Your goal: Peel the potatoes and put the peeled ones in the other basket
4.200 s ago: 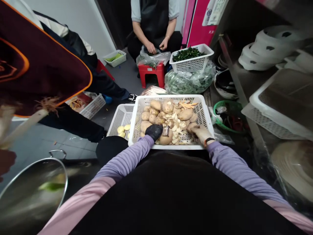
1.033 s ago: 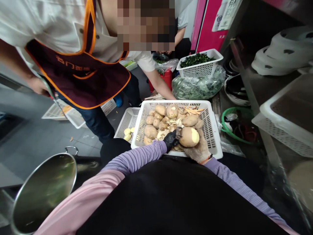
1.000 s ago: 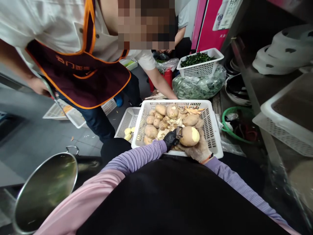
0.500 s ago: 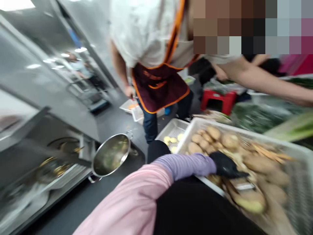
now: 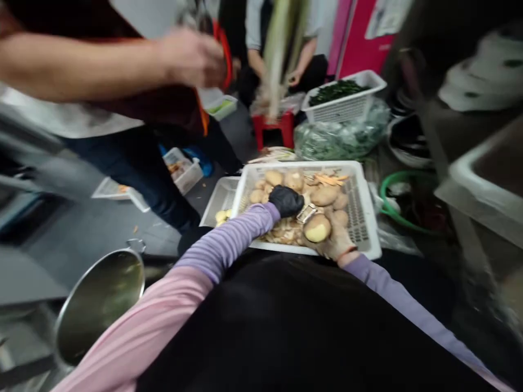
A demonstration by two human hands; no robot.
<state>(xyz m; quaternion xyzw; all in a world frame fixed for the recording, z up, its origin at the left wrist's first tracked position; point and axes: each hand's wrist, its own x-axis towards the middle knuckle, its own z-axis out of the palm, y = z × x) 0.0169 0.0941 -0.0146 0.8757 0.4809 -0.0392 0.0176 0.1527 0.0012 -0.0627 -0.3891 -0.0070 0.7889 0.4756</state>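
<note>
"Checking the hands?"

"Left hand (image 5: 286,200) grips a peeler (image 5: 307,213); right hand (image 5: 336,240) cradles a part-peeled potato (image 5: 317,228) over the white perforated crate (image 5: 360,220)."

"Room?"

"Grey floor (image 5: 108,226); red stool (image 5: 281,122) beyond, steel pot (image 5: 74,318) left."

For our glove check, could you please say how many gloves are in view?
2: a black glove on the left hand, holding the peeler; a pale glove on the right hand, holding the potato. Others may be hidden.

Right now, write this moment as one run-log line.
left hand: holding peeler | right hand: holding partly peeled potato | white perforated basket: potatoes, peelings
</note>
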